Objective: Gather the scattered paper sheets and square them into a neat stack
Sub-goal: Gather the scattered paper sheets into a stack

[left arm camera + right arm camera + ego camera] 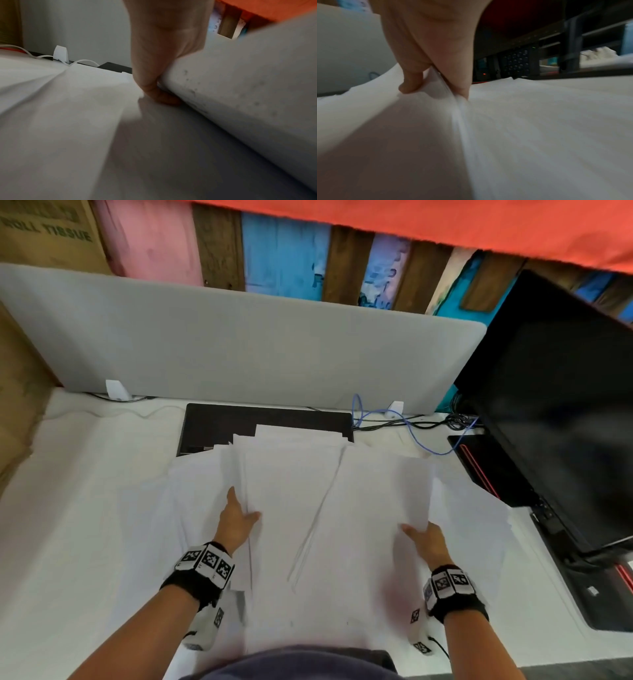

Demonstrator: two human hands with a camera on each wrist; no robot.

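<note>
On the white desk (85,508), in front of the grey divider (239,344): loose paper sheets (308,491) spread wide, far edges over a black pad (219,422). Left hand (236,522) pinching the left edge of a raised bundle, thumb above. Right hand (426,539) gripping the right edge. Hands well apart. Dark monitor (565,405) at right.

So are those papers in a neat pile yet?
Not yet. The papers lie fanned out with edges askew, while the left hand and right hand grip bunches of them.
</note>
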